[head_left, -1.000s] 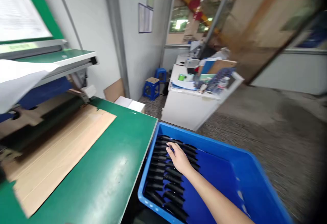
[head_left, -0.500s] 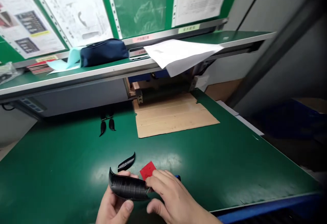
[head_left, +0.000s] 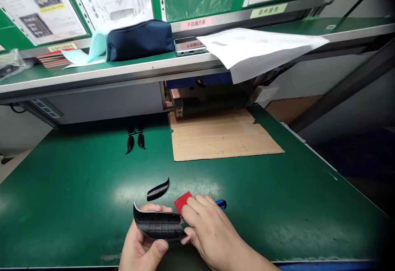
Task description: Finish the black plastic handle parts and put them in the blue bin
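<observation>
My left hand (head_left: pixel 140 242) holds a black curved plastic shell (head_left: pixel 160 225), its ribbed hollow side facing me and its pointed end up at the left. At the shell's right end, my right hand (head_left: pixel 212 225) is closed, thumb and fingers together. A thin, pale sliver shows between those fingertips; what it belongs to is hidden. A red square (head_left: pixel 182 202) is partly covered by the right fingers. Behind that hand a blue and black object (head_left: pixel 221 204) shows in part; I cannot tell whether the hand touches it. A glossy black curved piece (head_left: pixel 158 189) lies beyond the shell.
Small black curved parts joined by a thin bar (head_left: pixel 135 139) lie farther back on the green table (head_left: pixel 77 205). A cardboard sheet (head_left: pixel 222 139) lies at the back. Above, a shelf carries a navy pouch (head_left: pixel 140 40), a phone (head_left: pixel 189 45) and overhanging white paper (head_left: pixel 259 44).
The view has shifted, so the shelf things appear higher and larger. My hands stay at the shell, which is tilted slightly differently. More of the blue and black object shows.
</observation>
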Tool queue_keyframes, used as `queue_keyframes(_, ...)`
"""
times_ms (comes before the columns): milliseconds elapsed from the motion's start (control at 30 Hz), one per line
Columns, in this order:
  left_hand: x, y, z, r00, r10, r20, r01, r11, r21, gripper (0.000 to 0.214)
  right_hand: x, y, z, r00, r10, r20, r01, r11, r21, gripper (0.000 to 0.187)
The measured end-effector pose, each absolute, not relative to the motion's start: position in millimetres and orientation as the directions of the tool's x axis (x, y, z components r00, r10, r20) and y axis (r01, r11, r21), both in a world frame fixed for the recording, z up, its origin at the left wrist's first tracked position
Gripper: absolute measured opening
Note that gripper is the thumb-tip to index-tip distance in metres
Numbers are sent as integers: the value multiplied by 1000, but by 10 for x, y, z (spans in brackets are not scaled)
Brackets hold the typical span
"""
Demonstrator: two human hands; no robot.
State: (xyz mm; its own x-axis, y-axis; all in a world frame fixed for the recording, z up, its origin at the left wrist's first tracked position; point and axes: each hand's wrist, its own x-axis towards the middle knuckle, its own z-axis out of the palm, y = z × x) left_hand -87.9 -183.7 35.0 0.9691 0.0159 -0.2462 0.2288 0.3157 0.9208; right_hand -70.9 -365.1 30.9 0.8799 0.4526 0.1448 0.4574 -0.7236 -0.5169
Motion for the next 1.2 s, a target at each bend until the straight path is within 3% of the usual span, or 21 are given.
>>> queue_keyframes(200,-898,-1868,327,978,-9,-210,203,302,932,45,-716,-3683,173,856,499,138,503,-741,-445,32)
queue_keyframes(300,-895,-1871,316,984,-19,-177,176,279,944,43,-687,-3720,156,845,524,107,505,-716,-482,32)
queue_keyframes(400,-914,-1878,293,986,-28,-166,167,286,943,41,-627,-3776,195,778,625,63,486,-536,-691,38)
queue_keyframes(500,-914,-1865,266,983,-27,-180,180,304,936,43,-576,-3832,205,708,706,31,332,-293,-897,44)
queue_keyframes(600,-795,-1786,228,973,18,-229,209,349,913,42,-547,-3901,130,754,657,8,84,-85,-993,55)
queue_keyframes(667,-632,-1701,180,963,37,-267,244,299,922,26,-515,-3978,54,810,586,13,-6,31,-999,61)
queue_keyframes(700,-534,-1659,146,960,42,-278,262,231,937,18,-491,-4028,15,845,535,0,2,-3,-1000,62)
queue_keyframes(767,-336,-1599,59,955,35,-294,292,43,955,7,-426,-4138,-62,912,405,-66,52,-274,-960,55)
queue_keyframes(833,-168,-1586,-46,955,19,-295,294,-156,943,5,-361,-4238,-136,961,253,-110,60,-579,-813,42)
queue_keyframes(900,-49,-1612,-157,963,-16,-270,250,-328,911,9,-327,-4297,-201,979,157,-129,24,-721,-693,37)
queue_keyframes(1067,53,-1684,-339,973,-106,-204,107,-576,810,34,-425,-4227,-217,982,111,-154,-19,-751,-660,20)
queue_keyframes(1133,26,-1704,-320,962,-154,-225,99,-572,814,28,-498,-4137,-151,977,153,-151,-1,-698,-716,34)
queue_keyframes(1200,-54,-1742,-237,943,-215,-255,113,-513,851,24,-566,-4030,-70,970,211,-122,37,-624,-781,36)
